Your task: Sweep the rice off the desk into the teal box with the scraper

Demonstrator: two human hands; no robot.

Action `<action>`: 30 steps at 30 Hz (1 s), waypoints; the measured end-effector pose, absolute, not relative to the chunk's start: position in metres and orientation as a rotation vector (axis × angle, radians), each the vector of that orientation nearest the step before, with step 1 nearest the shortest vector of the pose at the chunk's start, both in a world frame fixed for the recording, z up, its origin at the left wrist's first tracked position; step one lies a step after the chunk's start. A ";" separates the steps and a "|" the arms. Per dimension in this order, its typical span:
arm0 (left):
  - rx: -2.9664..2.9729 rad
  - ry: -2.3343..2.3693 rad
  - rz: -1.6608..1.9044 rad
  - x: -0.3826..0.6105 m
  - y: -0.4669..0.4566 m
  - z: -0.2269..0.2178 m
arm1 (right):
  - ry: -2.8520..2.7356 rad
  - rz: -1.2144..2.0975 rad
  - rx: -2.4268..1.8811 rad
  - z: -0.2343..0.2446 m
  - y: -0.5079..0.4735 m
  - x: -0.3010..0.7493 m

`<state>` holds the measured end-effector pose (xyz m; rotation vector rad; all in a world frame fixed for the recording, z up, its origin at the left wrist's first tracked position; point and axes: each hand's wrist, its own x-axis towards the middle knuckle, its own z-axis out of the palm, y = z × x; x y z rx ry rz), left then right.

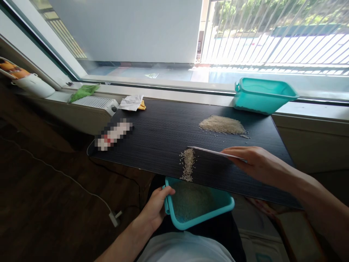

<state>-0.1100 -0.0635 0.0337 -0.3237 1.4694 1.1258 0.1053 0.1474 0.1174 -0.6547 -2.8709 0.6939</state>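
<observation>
With my left hand [157,204] I grip the left end of a turquoise plastic bin [201,220], which sits over my lap, right below the table's front edge. Rice grains [191,200] cover its bottom. My right hand [249,158] pinches a thin, pale flat card [211,151] just above the dark table [160,131]. Beside the card's left end, a narrow strip of rice [188,164] runs to the front edge. Farther back lies a larger rice heap [222,124]. The card's exact kind cannot be made out.
Another turquoise bin [264,96] stands at the table's back right, by the window. A white paper and yellow item [132,103] lie at the back left, a blurred-out object [113,135] nearer the left edge. A power strip [113,219] with a cable rests on the floor.
</observation>
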 end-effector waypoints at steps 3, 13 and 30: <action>-0.321 1.465 1.119 -0.111 -0.062 0.033 | -2.877 0.769 -0.662 0.120 0.135 0.120; -0.283 1.450 1.104 -0.113 -0.062 0.029 | -2.892 1.087 -0.661 0.131 0.086 0.140; -0.309 1.463 1.158 -0.125 -0.069 0.031 | -2.813 0.715 -0.657 0.117 0.155 0.081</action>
